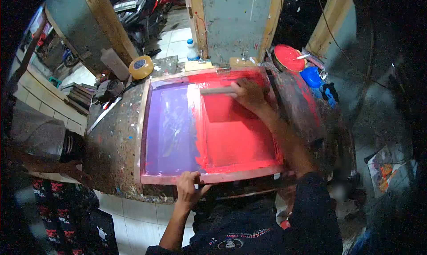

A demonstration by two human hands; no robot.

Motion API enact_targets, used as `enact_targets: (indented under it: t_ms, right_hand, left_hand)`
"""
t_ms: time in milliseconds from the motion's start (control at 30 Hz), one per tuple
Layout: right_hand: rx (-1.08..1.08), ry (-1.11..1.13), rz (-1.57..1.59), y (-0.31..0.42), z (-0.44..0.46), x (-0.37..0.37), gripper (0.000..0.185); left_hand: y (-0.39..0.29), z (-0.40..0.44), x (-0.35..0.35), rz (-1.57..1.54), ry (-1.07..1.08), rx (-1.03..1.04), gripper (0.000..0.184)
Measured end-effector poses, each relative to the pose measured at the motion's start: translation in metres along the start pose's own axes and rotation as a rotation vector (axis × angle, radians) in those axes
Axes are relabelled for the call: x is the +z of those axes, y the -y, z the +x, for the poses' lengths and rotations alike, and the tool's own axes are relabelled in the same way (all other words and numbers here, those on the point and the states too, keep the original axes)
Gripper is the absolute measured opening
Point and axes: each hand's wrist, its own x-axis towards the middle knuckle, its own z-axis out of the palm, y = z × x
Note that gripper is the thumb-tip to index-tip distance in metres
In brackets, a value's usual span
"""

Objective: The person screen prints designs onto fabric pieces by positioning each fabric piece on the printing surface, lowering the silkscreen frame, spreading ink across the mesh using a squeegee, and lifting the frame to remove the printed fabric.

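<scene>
A wooden-framed printing screen [167,179] lies on the worktable. Its mesh is purple on the left, while red ink [240,141] covers the right part. My left hand [189,190] grips the near rail of the frame, fingers over the top and thumb at the edge. Toward the far side of the mesh, my right hand [250,95] is closed around a squeegee [215,91], which lies crosswise over the red area. The squeegee's lower edge and what lies beneath the screen are hidden.
A stained worktable [113,152] holds a tape roll [141,67], a plastic bottle [114,63] and a metal ruler [104,115] at left. A tub of red ink [289,58] and a blue container [311,77] stand at far right. Another person's arm [49,166] is at left.
</scene>
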Motion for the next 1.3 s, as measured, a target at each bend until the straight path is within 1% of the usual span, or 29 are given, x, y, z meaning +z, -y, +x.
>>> enact_targets:
  t_ms: [100, 167, 233, 300, 333, 433, 533, 633, 733, 833, 933, 1000, 1033, 1100, 1200, 1300]
  right_hand:
    - [-0.081, -0.059, -0.028, -0.015, 0.032, -0.003, 0.045]
    - [-0.069, 0.056, 0.002, -0.035, 0.048, 0.000, 0.050]
    - [-0.095, 0.086, 0.079, -0.052, 0.067, 0.003, 0.055]
    - [-0.141, 0.040, 0.213, -0.060, 0.080, 0.000, 0.060]
    - [-0.110, 0.105, 0.107, -0.060, 0.085, 0.004, 0.064]
    - [-0.040, 0.227, 0.100, -0.060, 0.090, 0.006, 0.066]
    - [-0.022, 0.185, 0.019, -0.057, 0.074, 0.013, 0.067]
    - [-0.051, 0.231, -0.001, -0.051, 0.056, 0.015, 0.064]
    - [0.041, 0.513, 0.139, -0.016, 0.029, -0.029, 0.050]
    - [0.075, 0.472, 0.334, 0.036, -0.012, -0.087, 0.036]
    - [0.090, 0.503, 0.225, 0.084, -0.054, -0.123, 0.031]
    - [0.091, 0.475, 0.204, 0.110, -0.084, -0.144, 0.036]
    - [0.073, 0.383, 0.177, 0.127, -0.117, -0.150, 0.033]
    - [0.052, 0.283, 0.111, 0.144, -0.139, -0.158, 0.025]
    - [0.050, 0.258, -0.011, 0.166, -0.162, -0.165, 0.020]
    - [0.056, 0.173, 0.057, 0.178, -0.177, -0.168, 0.017]
  left_hand:
    - [0.000, 0.000, 0.001, -0.006, 0.017, -0.017, 0.060]
    - [0.001, -0.001, 0.001, -0.019, 0.033, -0.029, 0.059]
    - [0.003, 0.000, 0.004, -0.020, 0.041, -0.045, 0.059]
    - [0.003, -0.005, 0.004, -0.018, 0.066, -0.068, 0.059]
    - [0.005, -0.006, 0.006, -0.016, 0.078, -0.077, 0.059]
    - [0.007, -0.006, 0.007, -0.017, 0.083, -0.088, 0.058]
    - [0.006, -0.006, 0.006, -0.024, 0.092, -0.095, 0.057]
    - [0.007, -0.006, 0.007, 0.011, 0.082, -0.073, 0.055]
    - [0.006, -0.006, 0.009, 0.044, 0.055, -0.064, 0.056]
    - [0.012, -0.016, 0.014, 0.000, 0.066, -0.109, 0.058]
    - [0.010, -0.015, 0.013, 0.026, 0.079, -0.099, 0.056]
    - [0.011, -0.018, 0.012, 0.033, 0.098, -0.107, 0.056]
    - [0.011, -0.017, 0.012, 0.037, 0.082, -0.089, 0.055]
    - [0.012, -0.017, 0.014, 0.043, 0.069, -0.071, 0.054]
    - [0.003, -0.005, 0.007, 0.053, 0.024, 0.029, 0.059]
    - [0.003, -0.005, 0.007, 0.071, -0.005, 0.036, 0.059]
